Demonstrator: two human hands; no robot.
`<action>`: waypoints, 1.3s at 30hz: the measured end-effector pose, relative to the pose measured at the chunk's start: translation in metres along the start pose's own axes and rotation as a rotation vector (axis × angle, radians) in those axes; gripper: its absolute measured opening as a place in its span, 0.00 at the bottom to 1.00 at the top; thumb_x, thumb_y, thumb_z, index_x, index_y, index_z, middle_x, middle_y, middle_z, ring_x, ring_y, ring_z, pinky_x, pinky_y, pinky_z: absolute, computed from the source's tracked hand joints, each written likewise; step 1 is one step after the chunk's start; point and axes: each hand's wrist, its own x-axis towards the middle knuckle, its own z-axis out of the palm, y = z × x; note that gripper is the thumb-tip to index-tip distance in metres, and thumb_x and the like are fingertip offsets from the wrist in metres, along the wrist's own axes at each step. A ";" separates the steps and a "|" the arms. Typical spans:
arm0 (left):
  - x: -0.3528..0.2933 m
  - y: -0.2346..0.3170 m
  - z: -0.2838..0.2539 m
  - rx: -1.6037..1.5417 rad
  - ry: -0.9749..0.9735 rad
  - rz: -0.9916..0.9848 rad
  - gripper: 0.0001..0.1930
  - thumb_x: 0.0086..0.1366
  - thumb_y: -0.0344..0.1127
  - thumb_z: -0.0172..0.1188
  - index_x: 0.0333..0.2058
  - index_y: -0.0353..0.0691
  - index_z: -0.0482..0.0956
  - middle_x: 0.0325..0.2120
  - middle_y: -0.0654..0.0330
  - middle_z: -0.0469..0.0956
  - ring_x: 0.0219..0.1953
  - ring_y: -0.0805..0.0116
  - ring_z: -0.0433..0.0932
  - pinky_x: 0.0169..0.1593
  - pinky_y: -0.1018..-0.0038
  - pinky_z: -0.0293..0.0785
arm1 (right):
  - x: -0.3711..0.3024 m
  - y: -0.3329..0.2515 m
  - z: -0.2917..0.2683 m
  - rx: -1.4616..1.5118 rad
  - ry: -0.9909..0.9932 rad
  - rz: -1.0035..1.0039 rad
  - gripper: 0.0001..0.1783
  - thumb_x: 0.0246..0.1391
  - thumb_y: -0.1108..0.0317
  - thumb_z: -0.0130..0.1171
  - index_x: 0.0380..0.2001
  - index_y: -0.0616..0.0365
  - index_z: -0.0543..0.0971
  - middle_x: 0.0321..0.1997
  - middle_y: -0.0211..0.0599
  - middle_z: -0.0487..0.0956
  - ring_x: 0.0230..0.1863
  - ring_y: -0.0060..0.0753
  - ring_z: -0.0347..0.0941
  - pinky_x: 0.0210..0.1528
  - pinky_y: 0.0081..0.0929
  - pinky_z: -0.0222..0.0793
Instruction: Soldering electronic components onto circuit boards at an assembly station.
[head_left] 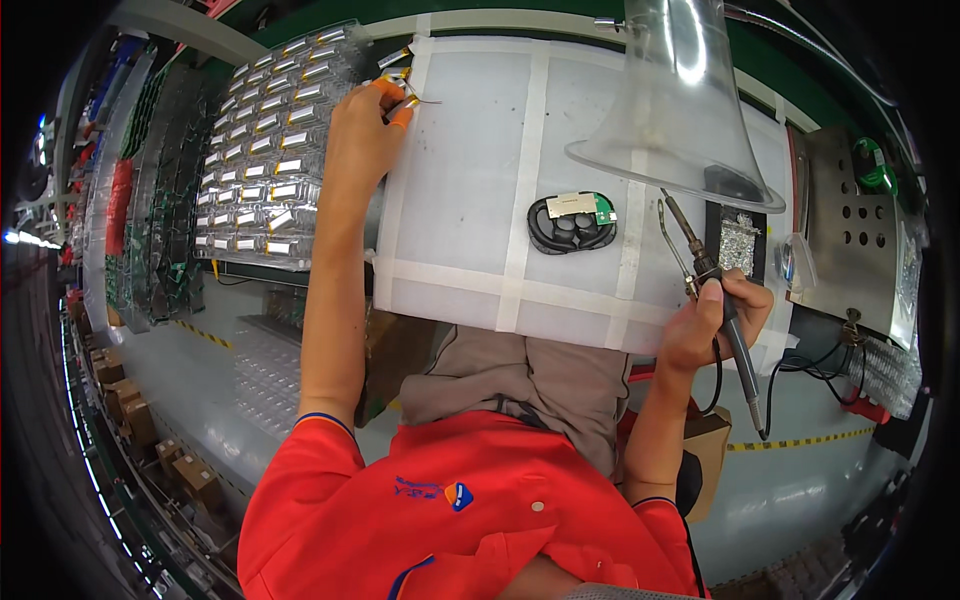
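Note:
My left hand [362, 130], with orange finger cots, reaches to the far left corner of the white work mat. Its thumb and fingers pinch a small battery cell [398, 82] with thin wire leads, partly hidden by the fingers. In my right hand [712, 322] is a soldering iron [734, 330] with a thin metal guide tube along it, its tip pointing up and away from me. Between the hands a black oval fixture [567, 240] lies on the mat, bearing a beige and green circuit board [603, 210]. Neither hand touches the fixture.
A clear tray [262, 145] with rows of silver battery cells stands left of the taped white mat [455, 180]. A transparent fume hood [690, 110] hangs over the far right. Below it sits a tray of silvery scraps [738, 245], beside a perforated metal box [850, 240].

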 end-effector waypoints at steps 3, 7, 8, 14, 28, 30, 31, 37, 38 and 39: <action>0.002 -0.001 -0.001 -0.039 -0.037 0.009 0.10 0.59 0.28 0.65 0.40 0.34 0.82 0.31 0.54 0.84 0.34 0.64 0.83 0.42 0.72 0.78 | 0.000 0.000 0.000 -0.002 -0.011 0.001 0.09 0.52 0.73 0.55 0.35 0.60 0.66 0.25 0.33 0.66 0.27 0.21 0.59 0.33 0.20 0.59; -0.009 0.012 -0.011 -0.116 -0.022 0.004 0.08 0.59 0.26 0.62 0.38 0.33 0.81 0.29 0.50 0.83 0.30 0.58 0.82 0.37 0.68 0.77 | 0.001 -0.002 -0.002 0.050 -0.047 -0.024 0.09 0.53 0.73 0.56 0.36 0.60 0.68 0.26 0.33 0.67 0.28 0.21 0.59 0.33 0.20 0.59; -0.015 0.019 -0.015 -0.183 -0.049 -0.014 0.08 0.59 0.25 0.61 0.38 0.33 0.81 0.29 0.50 0.82 0.29 0.61 0.81 0.36 0.69 0.77 | 0.001 -0.003 -0.003 0.018 -0.074 0.003 0.09 0.52 0.73 0.57 0.35 0.61 0.68 0.27 0.33 0.67 0.27 0.20 0.60 0.32 0.19 0.59; -0.079 0.080 -0.025 -0.514 -0.363 -0.051 0.08 0.65 0.24 0.57 0.41 0.32 0.81 0.33 0.60 0.80 0.38 0.74 0.79 0.41 0.79 0.74 | -0.010 -0.008 0.002 -0.001 -0.333 0.113 0.09 0.56 0.74 0.58 0.39 0.65 0.73 0.29 0.32 0.68 0.22 0.17 0.63 0.24 0.16 0.59; -0.119 0.135 -0.004 -0.864 -0.736 -0.156 0.10 0.67 0.25 0.55 0.45 0.29 0.78 0.35 0.54 0.82 0.29 0.72 0.81 0.31 0.81 0.75 | -0.008 -0.004 0.007 0.023 -0.558 0.242 0.30 0.49 0.90 0.61 0.55 0.65 0.65 0.43 0.46 0.76 0.43 0.30 0.78 0.48 0.28 0.75; -0.121 0.136 -0.002 -0.964 -0.763 -0.233 0.11 0.68 0.26 0.55 0.47 0.29 0.78 0.36 0.54 0.82 0.28 0.74 0.79 0.30 0.82 0.74 | -0.008 -0.004 0.006 0.029 -0.556 0.228 0.31 0.49 0.90 0.61 0.56 0.65 0.65 0.43 0.45 0.76 0.43 0.31 0.78 0.47 0.29 0.76; -0.122 0.136 -0.001 -1.006 -0.775 -0.262 0.11 0.69 0.27 0.56 0.47 0.30 0.78 0.35 0.55 0.82 0.27 0.75 0.78 0.29 0.82 0.72 | -0.008 -0.004 0.006 0.027 -0.555 0.223 0.31 0.49 0.90 0.61 0.56 0.65 0.65 0.43 0.45 0.76 0.43 0.31 0.78 0.47 0.29 0.76; -0.126 0.143 0.011 -0.911 -0.676 -0.222 0.09 0.68 0.30 0.59 0.44 0.32 0.79 0.32 0.60 0.79 0.25 0.80 0.71 0.28 0.83 0.68 | -0.010 -0.003 0.006 0.013 -0.531 0.214 0.32 0.48 0.91 0.62 0.56 0.65 0.64 0.43 0.46 0.75 0.43 0.33 0.79 0.46 0.30 0.76; -0.126 0.144 0.012 -0.901 -0.661 -0.220 0.09 0.68 0.30 0.60 0.43 0.32 0.79 0.31 0.60 0.79 0.25 0.80 0.71 0.28 0.83 0.68 | -0.010 -0.003 0.006 0.005 -0.525 0.213 0.33 0.47 0.91 0.62 0.56 0.65 0.64 0.44 0.46 0.75 0.43 0.34 0.79 0.46 0.30 0.77; -0.127 0.145 0.012 -0.920 -0.659 -0.239 0.09 0.67 0.30 0.61 0.42 0.32 0.79 0.31 0.60 0.79 0.24 0.80 0.71 0.28 0.83 0.67 | -0.010 -0.003 0.006 0.032 -0.519 0.205 0.33 0.47 0.91 0.62 0.56 0.65 0.64 0.44 0.46 0.75 0.43 0.34 0.79 0.46 0.30 0.77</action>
